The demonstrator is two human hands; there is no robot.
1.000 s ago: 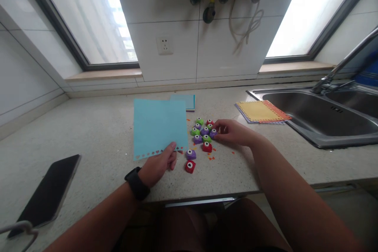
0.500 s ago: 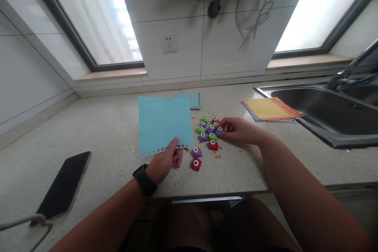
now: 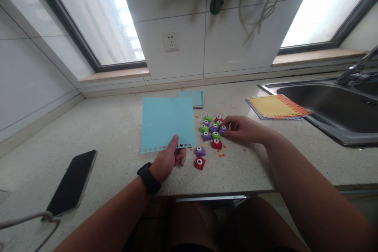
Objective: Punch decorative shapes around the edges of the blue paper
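My left hand (image 3: pixel 170 158) pinches the lower edge of a light blue paper sheet (image 3: pixel 168 120), thumb on top and fingers underneath. Small punched shapes, hearts and stars among them, run along that edge. My right hand (image 3: pixel 243 129) has its fingertips closed around a purple craft punch (image 3: pixel 223 130) at the right side of a cluster. Several green, purple and red punches crowd there, such as a green punch (image 3: pixel 203 128) and a red punch (image 3: pixel 217 144). Nearer me lie another purple punch (image 3: pixel 200 151) and a red punch (image 3: pixel 200 163).
Orange paper bits (image 3: pixel 221 155) are scattered around the punches. Behind the sheet lies a stack of blue paper (image 3: pixel 197 97). Yellow and orange punched sheets (image 3: pixel 273 106) lie beside the steel sink (image 3: pixel 320 126) at right. A black phone (image 3: pixel 72 183) rests at left.
The whole view has shifted slightly. The lower edge of the blue sheet looks more level. My right hand stays at the same purple punch.
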